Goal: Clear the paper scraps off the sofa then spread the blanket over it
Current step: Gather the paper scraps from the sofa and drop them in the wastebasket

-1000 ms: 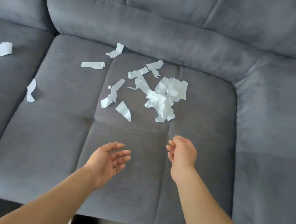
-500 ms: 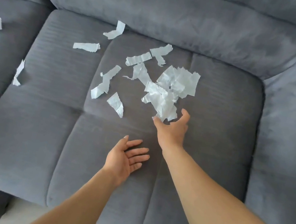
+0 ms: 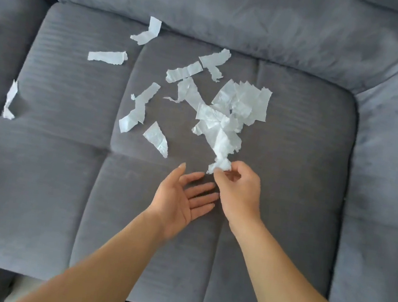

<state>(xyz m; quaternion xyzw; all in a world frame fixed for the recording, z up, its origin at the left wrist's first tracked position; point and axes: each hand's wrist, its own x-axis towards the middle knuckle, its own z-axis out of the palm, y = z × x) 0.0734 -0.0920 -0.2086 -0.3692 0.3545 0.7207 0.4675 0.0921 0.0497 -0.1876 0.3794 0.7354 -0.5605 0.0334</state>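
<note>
While right hand (image 3: 238, 191) pinches near edge of scrap pile (image 3: 227, 119), left hand (image 3: 181, 199) waits just beside, palm up, empty. Scrap-clearing step; next: lift pinched scraps into palm.

Grey plush corner sofa (image 3: 35, 192): tufted seat cushion, padded backrest (image 3: 236, 16). Pale floor (image 3: 20, 289) strip below front edge. Soft, even daylight.

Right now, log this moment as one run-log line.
phase: clearing scraps | right hand: pinching near end of scrap pile | left hand: open, palm up | sofa cushion: loose scraps remain | blanket: unseen
</note>
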